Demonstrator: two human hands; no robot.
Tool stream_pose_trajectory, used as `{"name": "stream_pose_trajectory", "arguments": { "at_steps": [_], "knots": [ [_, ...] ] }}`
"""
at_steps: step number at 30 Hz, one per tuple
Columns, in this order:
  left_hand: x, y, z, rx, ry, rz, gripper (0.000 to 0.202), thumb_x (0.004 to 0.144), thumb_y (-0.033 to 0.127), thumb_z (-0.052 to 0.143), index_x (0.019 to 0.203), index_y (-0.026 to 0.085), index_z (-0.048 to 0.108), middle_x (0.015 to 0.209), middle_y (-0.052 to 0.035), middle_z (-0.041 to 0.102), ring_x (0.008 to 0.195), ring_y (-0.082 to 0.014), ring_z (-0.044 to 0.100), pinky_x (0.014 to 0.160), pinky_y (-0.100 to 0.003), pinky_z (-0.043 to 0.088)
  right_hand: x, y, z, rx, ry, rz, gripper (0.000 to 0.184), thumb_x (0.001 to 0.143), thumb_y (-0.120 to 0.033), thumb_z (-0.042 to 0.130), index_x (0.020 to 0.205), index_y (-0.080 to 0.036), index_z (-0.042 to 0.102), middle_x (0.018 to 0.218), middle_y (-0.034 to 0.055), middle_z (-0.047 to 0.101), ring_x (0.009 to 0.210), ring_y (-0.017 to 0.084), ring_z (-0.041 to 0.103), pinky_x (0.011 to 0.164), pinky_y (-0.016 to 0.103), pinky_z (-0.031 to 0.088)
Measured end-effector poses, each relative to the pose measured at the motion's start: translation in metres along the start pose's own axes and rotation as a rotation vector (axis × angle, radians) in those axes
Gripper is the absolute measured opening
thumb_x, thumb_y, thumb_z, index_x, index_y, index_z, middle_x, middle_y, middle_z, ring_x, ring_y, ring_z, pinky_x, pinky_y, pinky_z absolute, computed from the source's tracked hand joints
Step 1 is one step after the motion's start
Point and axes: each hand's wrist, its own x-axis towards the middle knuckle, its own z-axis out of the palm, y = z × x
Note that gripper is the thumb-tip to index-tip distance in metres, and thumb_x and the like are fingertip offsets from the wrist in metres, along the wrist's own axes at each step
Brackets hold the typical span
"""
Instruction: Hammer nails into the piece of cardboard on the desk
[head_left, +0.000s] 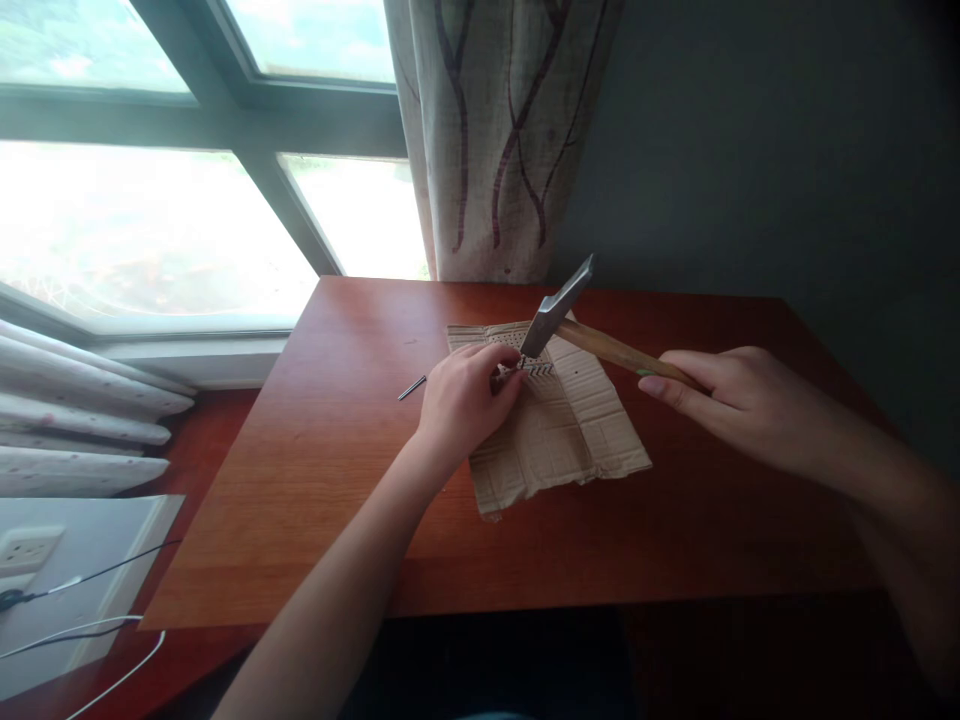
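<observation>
My right hand (pixel 720 385) is closed around the wooden handle of a hammer (pixel 551 312). The metal head of the hammer is tilted, its lower end right by the fingertips of my left hand (pixel 472 388). Those fingers are pinched together over a piece of corrugated cardboard (pixel 529 440), on something small and dark that I cannot make out. Beside the fingertips, the cardboard bears rows of dark slanted marks (pixel 538 369) and, farther back, many small dots or holes. To the left of my left hand a short metal rod (pixel 412 388) lies on the table.
The reddish-brown wooden table (pixel 315 480) carries the cardboard. Behind it hangs a patterned curtain (pixel 495 130), with a bright window (pixel 150 230) to the left and a dark wall to the right. Cables (pixel 97 625) run near a wall socket (pixel 30 548) at the lower left.
</observation>
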Motion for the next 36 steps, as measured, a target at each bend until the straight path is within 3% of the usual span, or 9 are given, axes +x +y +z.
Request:
{"name": "stream_pose_trajectory", "arguments": {
  "at_steps": [3,6,14,22,27,31,36],
  "knots": [
    [-0.002,0.000,-0.002,0.067,-0.014,0.075,0.023,0.086,0.036,0.073,0.105,0.023,0.071,0.109,-0.0046,0.076,0.105,-0.0273,0.064,0.093,-0.042,0.050,-0.001,0.001,0.000,-0.004,0.009,0.002,0.054,0.097,-0.067,0.044,0.066,-0.022,0.048,0.052,-0.0031,0.045,0.048,0.013,0.043,0.051,0.030,0.027],
    [-0.003,0.001,-0.003,0.121,-0.064,0.093,0.026,0.084,0.041,0.076,0.104,0.026,0.071,0.120,-0.0036,0.073,0.113,-0.0301,0.059,0.101,-0.048,0.046,-0.002,0.001,-0.001,-0.003,0.021,0.000,0.054,0.097,-0.067,0.044,0.067,-0.023,0.048,0.051,-0.0033,0.044,0.047,0.013,0.042,0.050,0.030,0.027],
    [-0.004,0.000,-0.001,0.153,-0.098,0.040,0.029,0.082,0.045,0.078,0.105,0.028,0.070,0.126,-0.0028,0.070,0.117,-0.0309,0.057,0.099,-0.050,0.040,-0.007,-0.002,-0.008,-0.049,-0.006,0.018,0.057,0.096,-0.071,0.040,0.068,-0.023,0.049,0.053,-0.0031,0.044,0.048,0.013,0.044,0.052,0.031,0.029],
    [-0.004,0.001,-0.001,0.157,-0.105,0.038,0.028,0.084,0.045,0.076,0.105,0.027,0.069,0.128,-0.0032,0.069,0.118,-0.0313,0.057,0.101,-0.050,0.039,-0.006,-0.005,-0.002,-0.037,-0.064,0.021,0.056,0.097,-0.070,0.040,0.069,-0.022,0.049,0.056,-0.0028,0.047,0.051,0.014,0.046,0.055,0.032,0.030],
    [-0.004,0.001,0.000,0.148,-0.111,0.042,0.029,0.084,0.046,0.076,0.106,0.028,0.069,0.127,-0.0034,0.069,0.119,-0.0316,0.057,0.102,-0.050,0.039,-0.003,-0.006,-0.003,-0.053,0.001,0.035,0.057,0.096,-0.071,0.040,0.068,-0.022,0.047,0.052,-0.0035,0.044,0.049,0.013,0.042,0.053,0.032,0.027],
    [-0.005,0.000,0.000,0.145,-0.105,0.038,0.028,0.084,0.046,0.076,0.106,0.028,0.070,0.127,-0.0030,0.069,0.118,-0.0311,0.057,0.101,-0.050,0.039,-0.001,-0.007,0.000,-0.043,-0.052,0.024,0.055,0.097,-0.069,0.041,0.068,-0.022,0.049,0.055,-0.0020,0.049,0.052,0.015,0.046,0.056,0.032,0.029],
    [-0.005,0.000,0.000,0.147,-0.107,0.036,0.028,0.084,0.046,0.076,0.105,0.028,0.070,0.127,-0.0023,0.069,0.118,-0.0314,0.057,0.101,-0.051,0.039,-0.003,-0.006,0.004,-0.056,-0.014,0.023,0.053,0.098,-0.067,0.042,0.069,-0.023,0.048,0.054,-0.0031,0.046,0.049,0.014,0.044,0.054,0.032,0.029]
  ]
}}
